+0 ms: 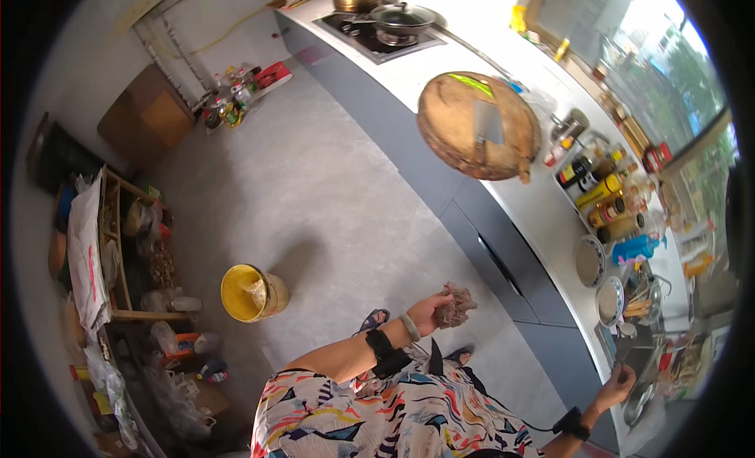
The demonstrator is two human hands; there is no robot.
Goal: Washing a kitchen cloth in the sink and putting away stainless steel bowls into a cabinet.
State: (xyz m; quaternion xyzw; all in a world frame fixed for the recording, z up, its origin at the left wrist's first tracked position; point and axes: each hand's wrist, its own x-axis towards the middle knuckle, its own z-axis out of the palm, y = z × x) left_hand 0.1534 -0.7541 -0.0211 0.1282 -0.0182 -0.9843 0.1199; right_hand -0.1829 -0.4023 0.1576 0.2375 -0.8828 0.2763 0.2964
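Note:
My left hand [429, 314], with a bangle at its wrist, holds a crumpled brownish clump [456, 306], perhaps a rag or scrubber, over the floor. At the lower right, my right hand [616, 387] is above the counter edge near the sink [636, 357]; its fingers are curled close together, and whether something small is between them cannot be told. A metal bowl or lid [639, 403] lies beside it. Further up the counter, a cleaver [488, 124] and a green strip [472, 85] rest on a round wooden chopping block [448, 124].
A yellow bucket [271, 295] stands on the floor to the left. Bottles [598, 189] and patterned bowls [591, 260] line the counter. A lidded pan [403, 18] sits on the gas hob [377, 48]. A wooden shelf [124, 275] stands at the left wall.

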